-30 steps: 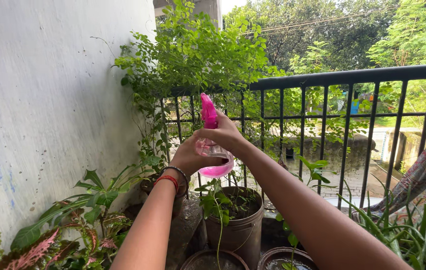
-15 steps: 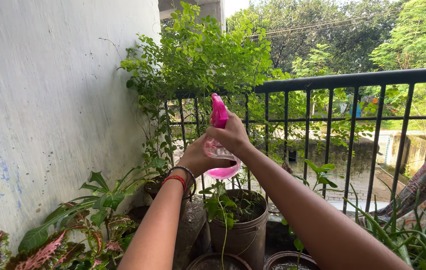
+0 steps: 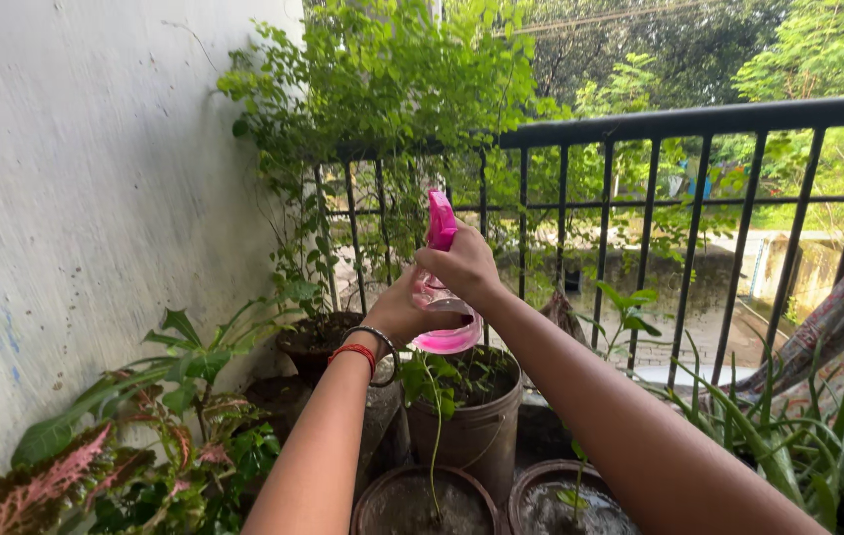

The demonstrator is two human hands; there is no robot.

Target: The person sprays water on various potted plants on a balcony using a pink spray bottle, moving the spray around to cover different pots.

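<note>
Change: the hands and pink bottle (image 3: 439,287) sit a little lower against the railing (image 3: 699,124) than half a second ago; the pots below show more fully.
Wall: white, stained, along the left edge (image 3: 95,198).
Red-leaved plants: bottom left corner (image 3: 35,490), by the wall.
Left hand: (image 3: 397,315) fingers curled shut under the bottle's clear body, cupping its base; red and dark bangles on the wrist.
Bottle: held upright between both hands, in front of the railing, above a dark pot (image 3: 466,416) with a small seedling.
Right hand: (image 3: 463,267) fingers wrapped tight round the bottle's neck, just below the pink spray head.
Bush: tall, leafy (image 3: 392,89), behind the bottle against the railing.
Spiky plant: bottom right (image 3: 828,446).
</note>
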